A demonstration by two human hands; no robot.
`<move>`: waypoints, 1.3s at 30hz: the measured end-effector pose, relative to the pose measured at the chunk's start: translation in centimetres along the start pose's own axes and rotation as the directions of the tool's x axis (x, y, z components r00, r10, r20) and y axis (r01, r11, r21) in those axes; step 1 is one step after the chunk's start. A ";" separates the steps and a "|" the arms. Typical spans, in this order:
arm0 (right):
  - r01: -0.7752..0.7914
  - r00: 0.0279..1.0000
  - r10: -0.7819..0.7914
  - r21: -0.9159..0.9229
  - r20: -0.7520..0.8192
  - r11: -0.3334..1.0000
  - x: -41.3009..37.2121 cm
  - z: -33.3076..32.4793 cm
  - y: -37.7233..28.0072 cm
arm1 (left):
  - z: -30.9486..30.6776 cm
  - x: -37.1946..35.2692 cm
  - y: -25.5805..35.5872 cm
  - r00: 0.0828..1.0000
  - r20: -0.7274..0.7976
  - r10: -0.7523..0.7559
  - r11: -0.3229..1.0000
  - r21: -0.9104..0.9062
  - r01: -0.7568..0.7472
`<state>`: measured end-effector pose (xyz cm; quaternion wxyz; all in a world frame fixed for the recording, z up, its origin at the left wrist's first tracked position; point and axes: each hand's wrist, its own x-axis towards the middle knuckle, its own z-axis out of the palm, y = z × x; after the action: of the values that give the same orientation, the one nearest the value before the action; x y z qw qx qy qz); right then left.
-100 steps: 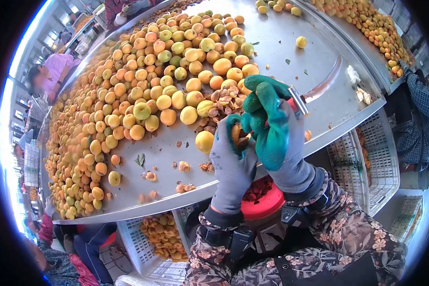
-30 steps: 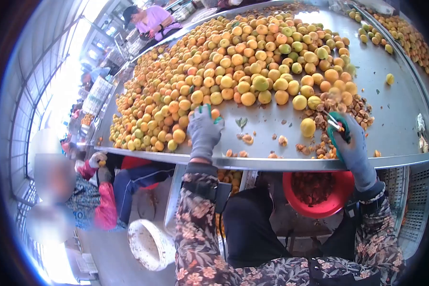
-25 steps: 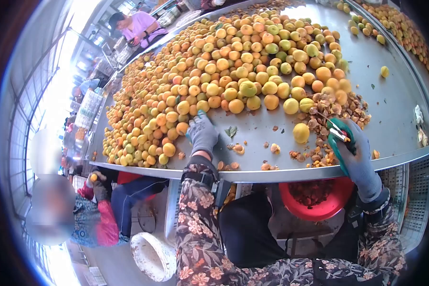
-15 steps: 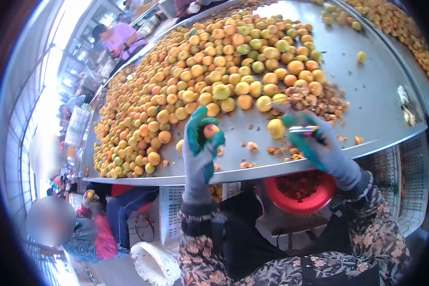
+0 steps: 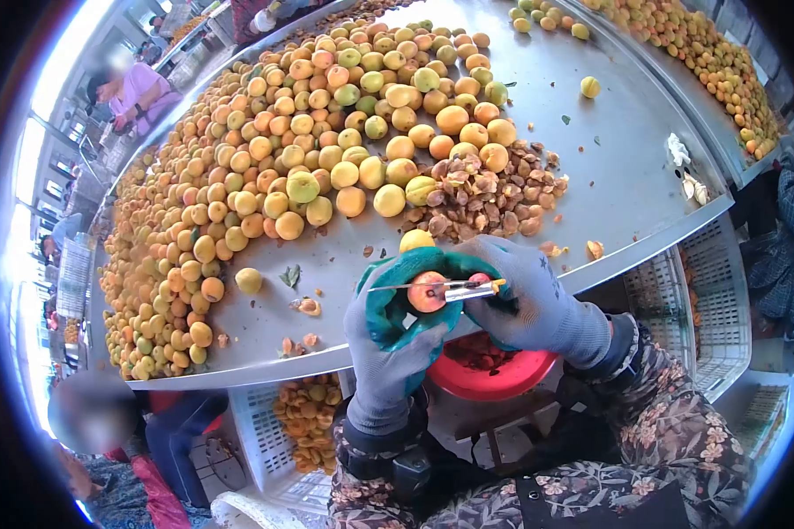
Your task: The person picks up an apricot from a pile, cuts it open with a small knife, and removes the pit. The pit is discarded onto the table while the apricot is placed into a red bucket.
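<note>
In a grey glove with a green palm, my left hand (image 5: 397,331) grips an orange apricot (image 5: 427,293) at the table's front edge. My right hand (image 5: 529,295), gloved the same way, has its fingers wrapped round a small knife (image 5: 460,292) with a shiny metal collar. The thin blade lies across the apricot, pointing left. Both hands are close together. Just beyond them, a yellow apricot (image 5: 416,240) rests on the metal table (image 5: 617,132), beside a heap of brown pits (image 5: 494,194). Under my hands sits a red basin (image 5: 494,377) with dark bits inside.
A large pile of apricots (image 5: 265,150) covers the table's left and middle. Below the edge stand a white crate (image 5: 256,432) of apricot halves (image 5: 309,419) and another crate (image 5: 723,300) at right. A person in a purple top (image 5: 146,93) works across the table; another sits lower left.
My hands have come together: the right hand brought the knife over to the apricot in my left hand. My view has shifted, so the table appears further left.
</note>
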<state>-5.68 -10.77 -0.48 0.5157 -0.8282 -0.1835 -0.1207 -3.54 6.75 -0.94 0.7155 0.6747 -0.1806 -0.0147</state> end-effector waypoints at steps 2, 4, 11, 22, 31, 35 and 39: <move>0.027 1.000 -0.027 -0.008 -0.006 1.000 0.3 0.0 0.0 | 0.0 0.3 0.2 1.000 0.001 0.016 0.991 0.134 -0.016; 0.051 0.998 -0.052 -0.020 -0.018 0.998 0.4 0.3 0.4 | 0.1 0.4 0.2 0.998 -0.005 0.056 0.992 0.110 -0.055; 0.039 0.999 -0.036 -0.100 0.031 0.994 0.3 0.5 0.1 | -0.6 -0.2 0.3 0.996 0.034 0.077 0.954 0.288 -0.083; -0.011 0.999 0.021 -0.281 0.034 0.960 0.5 1.5 -0.7 | 0.1 0.0 0.9 0.971 0.052 0.232 0.841 0.491 -0.227; -0.022 0.999 -0.014 -0.641 -0.051 0.767 2.1 2.5 -0.9 | 0.5 0.1 -0.5 0.970 -0.134 0.204 0.808 0.582 -0.090; -0.080 0.994 -0.002 -0.764 -0.105 0.640 3.1 1.3 1.3 | -0.2 -0.9 1.8 0.983 -0.057 -0.175 0.984 0.035 0.177; -0.139 0.953 -0.064 -0.618 -0.295 0.774 2.6 -0.6 0.6 | -1.5 -0.6 0.5 0.986 0.102 -0.129 0.853 -0.495 0.163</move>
<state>-3.11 -11.03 0.32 0.2317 -0.9284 -0.0354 -0.2885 -3.77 8.35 -0.60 0.8567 0.4764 -0.1421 -0.1374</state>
